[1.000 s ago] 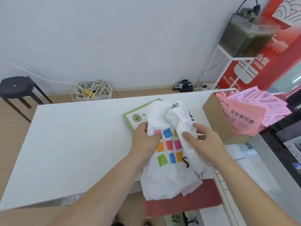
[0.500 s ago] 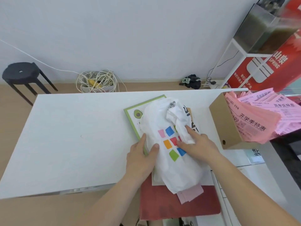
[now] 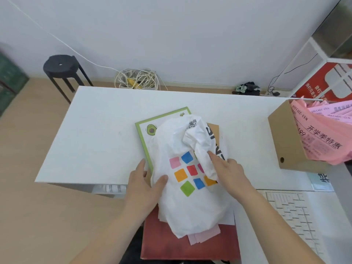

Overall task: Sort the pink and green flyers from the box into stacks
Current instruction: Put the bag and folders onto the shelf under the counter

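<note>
Here's the white plastic bag [image 3: 190, 197], lying across the near edge of the worktop [image 3: 95, 140] with its lower end hanging past that edge over a red board [image 3: 171, 244]. A few pink sheets [image 3: 203, 235] poke out from under the bag's bottom end. The left hand [image 3: 144, 185] sits at the bag's left edge, fingers fairly straight and thumb laid on the plastic. The right hand [image 3: 228, 172] lies flat on the bag's crumpled right side, fingers stretched out and pressing. Under the bag's far end is the stack of green flyers [image 3: 146, 130], green border and avocado drawing showing at the bag's upper left. Far right of the bag stands the cardboard box [image 3: 283, 138] at the worktop's right edge, with pink flyers [image 3: 320, 141] spilling over its side. Left of the bag runs a broad stretch of white worktop. The bag carries coloured squares, a QR code and black letters half lost in folds. The front pink flyer reads "开学季特惠" and "199". A keyboard [image 3: 291, 212] lies to the bag's lower right, and a black stool [image 3: 61, 63] stands far beyond its upper left.
</note>
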A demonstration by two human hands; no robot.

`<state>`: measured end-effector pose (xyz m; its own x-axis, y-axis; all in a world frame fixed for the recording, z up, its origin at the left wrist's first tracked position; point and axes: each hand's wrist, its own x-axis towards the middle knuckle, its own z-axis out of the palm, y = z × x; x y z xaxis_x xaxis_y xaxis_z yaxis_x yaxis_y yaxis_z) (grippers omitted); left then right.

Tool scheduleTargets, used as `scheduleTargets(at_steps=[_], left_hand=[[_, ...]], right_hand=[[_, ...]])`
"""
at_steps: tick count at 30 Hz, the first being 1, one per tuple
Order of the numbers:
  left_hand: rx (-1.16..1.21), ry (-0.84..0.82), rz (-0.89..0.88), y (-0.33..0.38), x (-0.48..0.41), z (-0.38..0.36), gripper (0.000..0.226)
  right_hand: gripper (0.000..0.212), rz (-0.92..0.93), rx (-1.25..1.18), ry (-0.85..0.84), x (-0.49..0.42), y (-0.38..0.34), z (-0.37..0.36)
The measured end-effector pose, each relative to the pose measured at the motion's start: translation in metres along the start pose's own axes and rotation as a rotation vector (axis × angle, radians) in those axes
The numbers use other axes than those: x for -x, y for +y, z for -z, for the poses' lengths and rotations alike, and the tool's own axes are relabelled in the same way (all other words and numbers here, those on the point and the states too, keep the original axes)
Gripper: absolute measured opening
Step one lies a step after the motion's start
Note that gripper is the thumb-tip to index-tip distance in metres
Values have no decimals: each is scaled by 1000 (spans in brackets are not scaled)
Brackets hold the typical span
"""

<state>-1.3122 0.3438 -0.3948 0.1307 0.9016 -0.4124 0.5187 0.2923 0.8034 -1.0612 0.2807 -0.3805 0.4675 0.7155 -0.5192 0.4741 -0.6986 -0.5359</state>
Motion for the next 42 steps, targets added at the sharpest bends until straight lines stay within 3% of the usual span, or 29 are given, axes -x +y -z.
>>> scheduleTargets(at_steps=[2,5,8,12,18,22,28,36,42], left_hand=[[-2,-89,-6,-15,17,13,85],[72,-202,-1,-29,27,19,98],[17,-178,-83,-32,30,15,101],[-122,-199,-146,-42,29,14,90],[-214,-291,-186,-50,25,23,73],[-266,-265,-192,-48,18,22,76],[-213,-305,-220,-63,38,44,79],[-233,-286,-239,-147,92,132,78],[-265,-235,-119,-251,139,244,79]], right_hand=[[50,38,152,-43,5,-7,-14],[56,74,240,-32,11,-12,-30],[57,120,83,65,22,-5,-36],[52,167,-133,72,45,9,-36],[57,80,-22,42,68,20,-46],[68,36,100,39,74,16,-54],[77,12,-42,-14,99,18,-63],[76,42,-272,-86,200,0,-154],[82,35,-159,-169,257,-36,-278]])
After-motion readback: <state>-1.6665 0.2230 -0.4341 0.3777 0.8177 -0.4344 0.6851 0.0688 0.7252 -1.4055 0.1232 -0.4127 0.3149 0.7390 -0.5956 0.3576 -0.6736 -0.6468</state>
